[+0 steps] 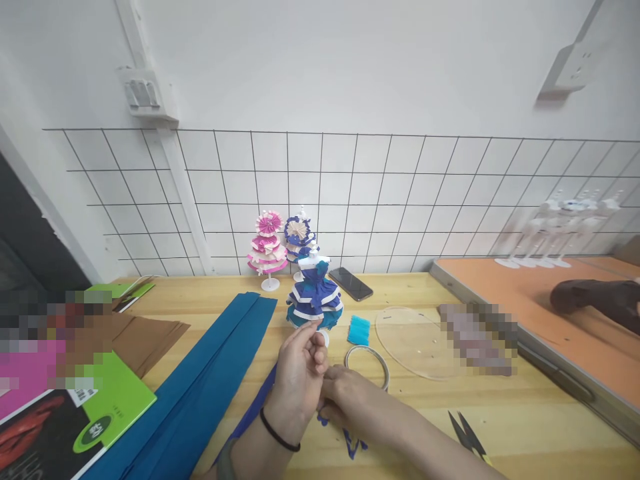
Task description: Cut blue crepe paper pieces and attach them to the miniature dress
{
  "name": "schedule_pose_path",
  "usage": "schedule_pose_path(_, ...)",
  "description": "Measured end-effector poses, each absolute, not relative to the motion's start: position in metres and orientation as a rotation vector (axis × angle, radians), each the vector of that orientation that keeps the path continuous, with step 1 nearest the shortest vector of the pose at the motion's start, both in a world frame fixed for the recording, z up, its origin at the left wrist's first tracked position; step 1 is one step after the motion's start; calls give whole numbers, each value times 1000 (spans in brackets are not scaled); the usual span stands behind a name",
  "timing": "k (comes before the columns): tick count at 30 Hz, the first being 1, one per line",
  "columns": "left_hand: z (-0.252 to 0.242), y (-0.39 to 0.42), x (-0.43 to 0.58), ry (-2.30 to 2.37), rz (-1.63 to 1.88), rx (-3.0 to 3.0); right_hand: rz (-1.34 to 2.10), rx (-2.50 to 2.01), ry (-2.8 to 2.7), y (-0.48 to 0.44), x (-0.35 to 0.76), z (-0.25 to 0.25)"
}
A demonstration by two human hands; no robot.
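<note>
My left hand, with a black band at its wrist, is raised palm inward in front of a small blue and white ruffled paper dress on a stand. Its fingers are curled, and whatever they grip is hidden. Against its heel, my right hand is closed with fingertips low; I cannot make out what is in them. Blue paper scraps lie under the right hand. Just beyond it sits a roll of tape, and a turquoise pleated paper piece lies behind that.
Behind stand a pink dress model and a blue-beige one, beside a phone. Blue folded paper and green packets lie left. Scissors, a clear round sheet and an orange table with another person's arm are right.
</note>
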State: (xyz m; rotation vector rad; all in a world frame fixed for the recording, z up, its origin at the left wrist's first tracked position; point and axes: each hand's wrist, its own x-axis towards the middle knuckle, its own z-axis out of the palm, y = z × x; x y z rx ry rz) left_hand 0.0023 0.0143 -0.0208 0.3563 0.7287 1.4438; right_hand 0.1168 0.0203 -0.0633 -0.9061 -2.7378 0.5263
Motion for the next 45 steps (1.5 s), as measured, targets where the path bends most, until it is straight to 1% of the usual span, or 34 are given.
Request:
schedule_pose_path(13, -17, 17, 1, 525, 1340, 167, 606, -901, -2710, 22, 121, -61)
schedule_pose_path(24, -20, 20, -2, 454, 1289, 104, 679, -942, -2692, 23, 119, -60)
schedule_pose_path(45, -24, 25, 2, 509, 1242, 138, 752, -1001, -2651, 24, 121, -61)
